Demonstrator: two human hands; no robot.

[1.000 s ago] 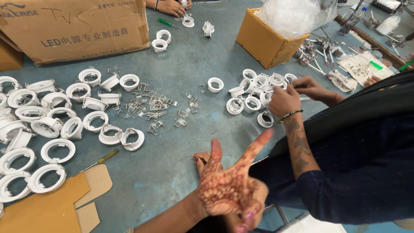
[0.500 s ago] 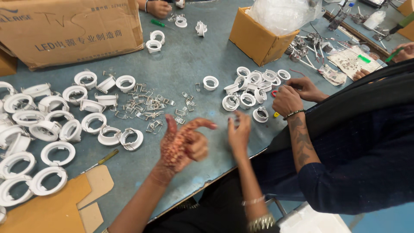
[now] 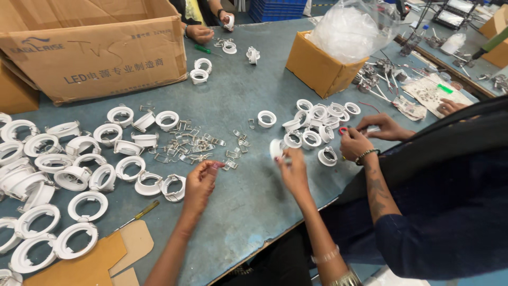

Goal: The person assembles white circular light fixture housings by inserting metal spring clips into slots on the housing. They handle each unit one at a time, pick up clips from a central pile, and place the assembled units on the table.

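Between both hands: bare blue-grey table (image 3: 248, 196) | left hand (image 3: 200, 182): fingers pressed together, pinching a small metal spring clip (image 3: 216, 165), just right of the clip pile (image 3: 196, 145) | right hand (image 3: 291, 168): fingertips pinching a white ring housing (image 3: 276, 149) | co-worker's hands (image 3: 365, 139): just right of the right hand, beside more white rings (image 3: 317, 124)

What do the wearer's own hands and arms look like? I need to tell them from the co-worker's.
Both forearms are bare, with no sleeves. The left hand carries dark reddish henna patterning on its fingers. The right hand has metallic bangles further up the arm, near the frame's bottom edge. No gloves.
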